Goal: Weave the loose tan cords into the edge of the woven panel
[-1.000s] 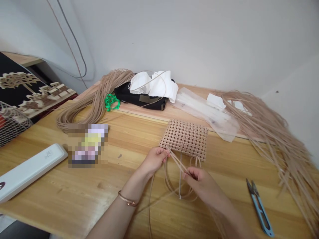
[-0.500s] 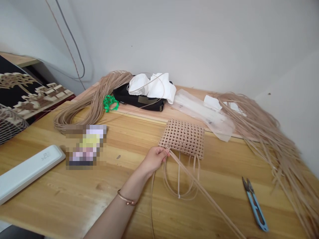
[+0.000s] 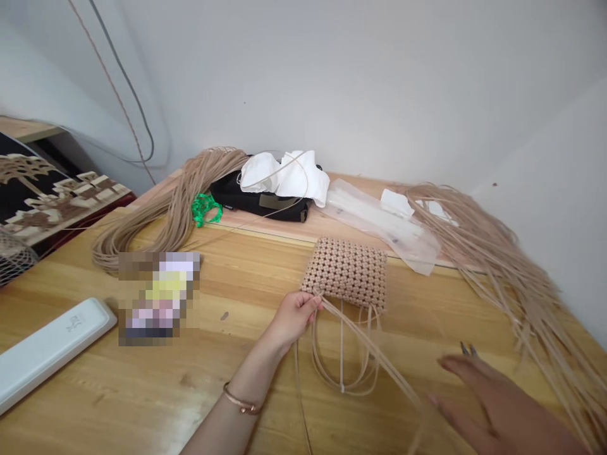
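A tan woven panel (image 3: 346, 268) with an open knotted pattern lies on the table. My left hand (image 3: 296, 316) is closed at its near left corner, thumb and finger pinching flat tan weaving strands (image 3: 367, 341) where they leave the weave. The strands run down to the right. Below the panel, further strands form a loop (image 3: 315, 357) bound with a small white tie. Smeared by motion, my right hand (image 3: 497, 404) is beside the strands' lower end with fingers apart. It covers most of the thread snips (image 3: 467, 349); only the blade tips show.
A large strand bundle (image 3: 497, 272) spreads along the right; another bundle (image 3: 165, 208) curves at back left. Behind the panel are a black pouch (image 3: 260, 203) with white paper (image 3: 303, 177) and a plastic sleeve (image 3: 379, 221). A blurred-out phone (image 3: 164, 294) and white case (image 3: 57, 354) lie left.
My right hand has come into view from the lower right, over the snips. My left hand keeps its pinch on the strands. The whole view has shifted slightly.
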Demonstrator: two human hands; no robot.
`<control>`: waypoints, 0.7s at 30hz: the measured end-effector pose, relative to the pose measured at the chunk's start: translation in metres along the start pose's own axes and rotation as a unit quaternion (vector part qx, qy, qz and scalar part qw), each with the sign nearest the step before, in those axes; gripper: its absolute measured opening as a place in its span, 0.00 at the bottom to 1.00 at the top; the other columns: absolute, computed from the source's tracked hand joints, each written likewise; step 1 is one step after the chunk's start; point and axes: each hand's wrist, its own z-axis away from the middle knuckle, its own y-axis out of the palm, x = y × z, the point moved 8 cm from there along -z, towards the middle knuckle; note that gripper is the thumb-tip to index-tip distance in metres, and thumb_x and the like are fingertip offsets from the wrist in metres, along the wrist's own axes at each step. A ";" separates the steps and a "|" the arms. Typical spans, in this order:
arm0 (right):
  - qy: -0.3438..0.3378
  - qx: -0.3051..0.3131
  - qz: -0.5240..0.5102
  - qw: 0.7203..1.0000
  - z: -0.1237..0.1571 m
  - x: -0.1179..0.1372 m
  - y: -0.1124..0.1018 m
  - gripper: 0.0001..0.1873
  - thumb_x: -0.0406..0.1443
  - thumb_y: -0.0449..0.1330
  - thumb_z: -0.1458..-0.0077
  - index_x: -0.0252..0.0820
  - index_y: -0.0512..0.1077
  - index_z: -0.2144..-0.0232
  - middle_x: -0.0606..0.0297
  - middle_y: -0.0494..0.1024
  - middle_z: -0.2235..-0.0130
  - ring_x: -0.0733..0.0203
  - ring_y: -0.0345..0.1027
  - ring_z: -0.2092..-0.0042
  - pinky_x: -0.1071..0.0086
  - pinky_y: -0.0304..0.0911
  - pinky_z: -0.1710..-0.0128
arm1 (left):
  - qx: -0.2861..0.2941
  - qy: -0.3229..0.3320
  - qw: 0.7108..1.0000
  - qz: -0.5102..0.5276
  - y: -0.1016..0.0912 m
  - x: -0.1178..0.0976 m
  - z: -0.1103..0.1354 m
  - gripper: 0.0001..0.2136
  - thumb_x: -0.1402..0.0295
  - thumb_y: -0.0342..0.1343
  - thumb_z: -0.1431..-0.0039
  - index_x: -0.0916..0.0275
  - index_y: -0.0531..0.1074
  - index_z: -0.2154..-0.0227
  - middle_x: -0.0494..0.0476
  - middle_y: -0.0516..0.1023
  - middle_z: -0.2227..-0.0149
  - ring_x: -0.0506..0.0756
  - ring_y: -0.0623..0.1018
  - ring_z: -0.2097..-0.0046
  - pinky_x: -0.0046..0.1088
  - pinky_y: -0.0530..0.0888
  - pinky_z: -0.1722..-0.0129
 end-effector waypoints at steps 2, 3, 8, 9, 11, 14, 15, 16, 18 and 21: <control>-0.020 -0.035 0.017 0.999 -0.023 0.038 -0.019 0.18 0.46 0.49 0.51 0.41 0.71 0.67 0.56 0.75 0.63 0.50 0.69 0.62 0.57 0.64 0.63 | 0.001 0.005 1.000 -0.004 0.000 0.001 -0.001 0.14 0.57 0.51 0.54 0.65 0.65 0.80 0.41 0.57 0.89 0.42 0.51 0.87 0.22 0.47 0.84; -0.025 -0.064 0.029 0.997 -0.032 0.055 -0.029 0.17 0.45 0.48 0.50 0.40 0.71 0.70 0.56 0.75 0.65 0.51 0.69 0.64 0.58 0.64 0.65 | 0.001 0.008 1.000 -0.007 0.000 0.001 -0.001 0.14 0.57 0.51 0.54 0.65 0.65 0.80 0.42 0.57 0.90 0.42 0.51 0.87 0.22 0.47 0.84; -0.073 -0.232 0.059 0.968 -0.040 0.114 -0.072 0.17 0.42 0.43 0.46 0.41 0.66 0.77 0.59 0.72 0.72 0.56 0.66 0.70 0.63 0.61 0.70 | 0.003 0.018 1.000 -0.011 0.000 0.004 -0.003 0.15 0.55 0.51 0.54 0.65 0.65 0.81 0.42 0.57 0.89 0.43 0.52 0.86 0.22 0.48 0.84; -0.081 -0.266 0.062 0.958 -0.036 0.120 -0.080 0.17 0.43 0.43 0.46 0.41 0.65 0.75 0.60 0.72 0.72 0.56 0.66 0.70 0.64 0.60 0.70 | 0.004 0.019 1.000 -0.011 0.000 0.004 -0.004 0.16 0.55 0.51 0.54 0.65 0.65 0.81 0.42 0.57 0.89 0.43 0.52 0.86 0.22 0.48 0.84; -0.096 -0.317 0.065 0.941 -0.028 0.128 -0.093 0.16 0.43 0.44 0.45 0.39 0.67 0.70 0.58 0.72 0.69 0.56 0.66 0.67 0.64 0.60 0.67 | 0.007 0.021 1.000 -0.010 0.000 0.004 -0.004 0.16 0.55 0.51 0.54 0.65 0.65 0.80 0.42 0.57 0.89 0.43 0.52 0.86 0.22 0.48 0.84; -0.119 -0.361 0.055 0.923 -0.019 0.135 -0.106 0.16 0.39 0.47 0.45 0.35 0.65 0.59 0.55 0.72 0.62 0.54 0.65 0.60 0.63 0.59 0.62 | 0.009 0.018 1.000 -0.009 0.000 0.004 -0.004 0.15 0.56 0.50 0.53 0.65 0.65 0.80 0.42 0.57 0.89 0.43 0.52 0.86 0.22 0.49 0.84; -0.132 -0.370 0.043 0.919 -0.018 0.137 -0.108 0.16 0.38 0.48 0.46 0.35 0.65 0.57 0.54 0.72 0.61 0.53 0.65 0.59 0.63 0.58 0.60 | 0.008 0.017 1.000 -0.009 0.000 0.004 -0.003 0.15 0.56 0.50 0.53 0.65 0.65 0.80 0.42 0.57 0.89 0.43 0.52 0.86 0.22 0.49 0.84; -0.150 -0.368 0.026 0.917 -0.020 0.140 -0.107 0.15 0.36 0.48 0.46 0.36 0.65 0.58 0.55 0.73 0.61 0.54 0.65 0.59 0.63 0.58 0.59 | 0.007 0.015 1.000 -0.010 -0.001 0.004 -0.003 0.15 0.56 0.50 0.53 0.65 0.65 0.80 0.42 0.57 0.89 0.43 0.52 0.86 0.22 0.49 0.84; -0.191 -0.303 -0.020 0.933 -0.033 0.147 -0.091 0.12 0.33 0.48 0.46 0.39 0.68 0.63 0.59 0.75 0.64 0.57 0.67 0.62 0.66 0.59 0.62 | 0.006 0.015 1.000 -0.010 -0.001 0.004 -0.003 0.15 0.56 0.50 0.53 0.65 0.65 0.80 0.42 0.57 0.88 0.43 0.53 0.86 0.22 0.49 0.84; -0.186 -0.068 -0.079 0.977 -0.071 0.154 -0.031 0.13 0.30 0.46 0.47 0.41 0.71 0.71 0.63 0.76 0.71 0.62 0.68 0.69 0.71 0.59 0.70 | 0.012 0.019 1.000 -0.001 0.000 0.003 -0.003 0.15 0.56 0.50 0.53 0.65 0.65 0.80 0.43 0.57 0.88 0.43 0.53 0.86 0.22 0.49 0.84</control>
